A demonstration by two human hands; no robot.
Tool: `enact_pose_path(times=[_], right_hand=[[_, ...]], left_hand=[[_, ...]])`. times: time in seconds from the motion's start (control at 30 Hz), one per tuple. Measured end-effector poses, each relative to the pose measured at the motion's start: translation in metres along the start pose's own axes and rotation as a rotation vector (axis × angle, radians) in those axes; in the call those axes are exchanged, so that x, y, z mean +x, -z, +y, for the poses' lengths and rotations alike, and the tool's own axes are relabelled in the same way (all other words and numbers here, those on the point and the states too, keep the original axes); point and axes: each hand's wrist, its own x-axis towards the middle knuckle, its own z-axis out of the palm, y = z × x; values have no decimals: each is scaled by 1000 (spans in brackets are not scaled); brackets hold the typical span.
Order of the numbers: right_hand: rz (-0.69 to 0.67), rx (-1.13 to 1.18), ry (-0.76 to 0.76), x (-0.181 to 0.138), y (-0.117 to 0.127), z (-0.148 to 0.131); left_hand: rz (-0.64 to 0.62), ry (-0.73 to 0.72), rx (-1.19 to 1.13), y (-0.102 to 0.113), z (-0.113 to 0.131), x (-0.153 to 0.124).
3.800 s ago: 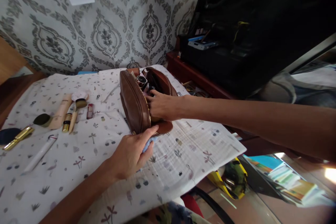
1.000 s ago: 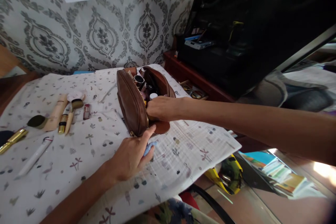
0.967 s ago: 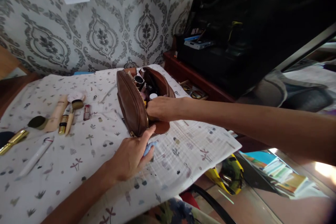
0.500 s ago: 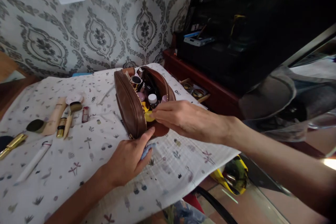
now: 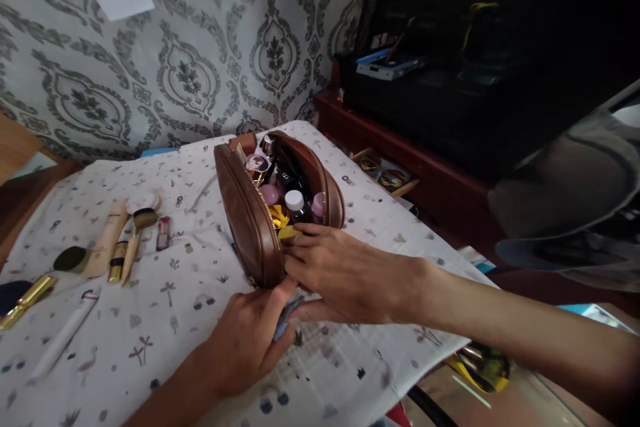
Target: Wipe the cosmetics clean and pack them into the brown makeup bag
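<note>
A brown makeup bag (image 5: 250, 227) stands unzipped on a printed cloth, with cosmetics inside. Among these are a white-capped dark bottle (image 5: 296, 203), pink round items (image 5: 270, 194) and something gold (image 5: 279, 215). My left hand (image 5: 250, 333) is closed around a soft light-blue fabric piece (image 5: 285, 321), mostly covered by the fingers, just below the bag's near corner. Over the bag's near end lies my right hand (image 5: 345, 270), fingers stretched out and thumb apart, reaching toward the blue piece. A yellow round item (image 5: 287, 232) shows inside the bag by its fingertips.
Left on the cloth (image 5: 200, 347) are a beige tube (image 5: 106, 240), a gold-and-black bottle (image 5: 117, 261), brushes (image 5: 133, 250), a small red-pink tube (image 5: 163, 233) and a white pen-like stick (image 5: 65, 337). A dark screen (image 5: 475, 113) stands right, above an open drawer (image 5: 385, 170).
My right hand has let go of the yellow round item, now in the bag, and moved down toward my left hand. The left keeps the blue piece.
</note>
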Motion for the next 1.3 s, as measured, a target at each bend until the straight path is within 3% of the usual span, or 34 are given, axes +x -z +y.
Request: enact_pose_path(times=[0.2, 0.5, 0.67, 0.87, 1.1, 1.3], right_hand=[[33, -121, -41, 1, -8, -9], [115, -103, -63, -3, -19, -6], [307, -61, -95, -14, -29, -7], [571, -100, -119, -25, -47, -12], [635, -92, -141, -25, -54, -15], [772, 5, -154, -27, -58, -24]], left_hand=[[35, -22, 44, 2, -1, 2], [49, -53, 144, 1, 0, 1], [94, -112, 321, 19, 3, 7], [31, -84, 593, 41, 5, 6], [38, -70, 541, 35, 3, 3], [101, -85, 470, 23, -7, -11]])
